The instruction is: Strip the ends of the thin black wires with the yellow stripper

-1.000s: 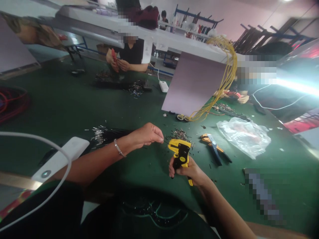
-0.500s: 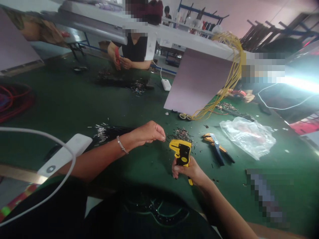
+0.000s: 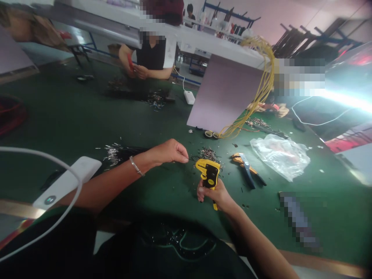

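A white shelf [image 3: 203, 42] spans the green workbench [image 3: 58, 116], with blue metal racks [image 3: 229, 9] against pale walls [image 3: 279, 19].

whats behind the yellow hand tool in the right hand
A heap of small metal terminals lies behind the yellow hand tool on the green mat. The right hand and tool hide the mat directly beneath them.

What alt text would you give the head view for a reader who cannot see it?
The person's right hand grips a yellow-and-black wire stripper while the left hand pinches a thin wire at its tip, over a green work mat strewn with metal terminals.
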`<state>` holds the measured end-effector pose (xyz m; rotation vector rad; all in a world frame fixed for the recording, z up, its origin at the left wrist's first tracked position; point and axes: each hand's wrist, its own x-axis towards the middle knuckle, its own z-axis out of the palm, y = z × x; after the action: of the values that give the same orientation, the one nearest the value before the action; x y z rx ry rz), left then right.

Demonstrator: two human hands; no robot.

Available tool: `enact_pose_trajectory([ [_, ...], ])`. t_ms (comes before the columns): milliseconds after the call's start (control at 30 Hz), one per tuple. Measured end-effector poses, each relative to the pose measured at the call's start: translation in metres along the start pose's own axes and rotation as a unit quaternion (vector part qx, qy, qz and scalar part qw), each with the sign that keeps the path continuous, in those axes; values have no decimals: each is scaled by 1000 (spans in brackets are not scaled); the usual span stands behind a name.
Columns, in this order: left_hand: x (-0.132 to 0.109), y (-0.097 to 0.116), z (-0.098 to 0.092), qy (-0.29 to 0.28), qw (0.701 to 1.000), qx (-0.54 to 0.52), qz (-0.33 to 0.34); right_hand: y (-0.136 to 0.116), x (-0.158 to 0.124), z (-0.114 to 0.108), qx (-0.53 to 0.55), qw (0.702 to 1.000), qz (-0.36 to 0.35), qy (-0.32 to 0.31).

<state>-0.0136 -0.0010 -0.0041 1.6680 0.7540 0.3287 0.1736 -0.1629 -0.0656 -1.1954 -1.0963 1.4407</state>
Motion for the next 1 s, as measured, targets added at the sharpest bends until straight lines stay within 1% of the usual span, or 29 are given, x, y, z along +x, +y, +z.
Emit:
enact_pose_trajectory([
  [67,1,-3,-2,0,999,39,25,1,1,-1,-8,1000,-3,1],
  [167,1,-1,-6,0,992,124,34,3,1,-2,-2,1000,-6,6],
  [267,-2,6,-11,-3,975,216,58,3,1,0,11,1000,-1,11],
  [333,-4,10,-14,-4,964,253,79,2,1,1,23,1000,5,6],
  [433,-4,10,-16,-17,960,268,81,2,3,2,48,999,4,3],
  [567,-4,8,-17,-61,964,250,68,4,5,2,69,997,-7,14],
  [633,-5,9,-18,-74,970,224,65,5,5,1,81,997,-10,14],
  [700,-6,11,-18,-89,979,172,69,4,4,1,88,996,-8,9],
  [767,-8,12,-19,-93,986,101,93,2,4,2,88,996,-7,1],
  [867,-8,10,-16,-74,989,-30,122,2,4,4,93,995,-7,-16],
  [933,-7,7,-10,-72,981,-146,102,4,4,6,102,994,-8,-28],
  [1000,-6,4,-1,-88,959,-261,64,6,4,8,110,993,-4,-33],
])
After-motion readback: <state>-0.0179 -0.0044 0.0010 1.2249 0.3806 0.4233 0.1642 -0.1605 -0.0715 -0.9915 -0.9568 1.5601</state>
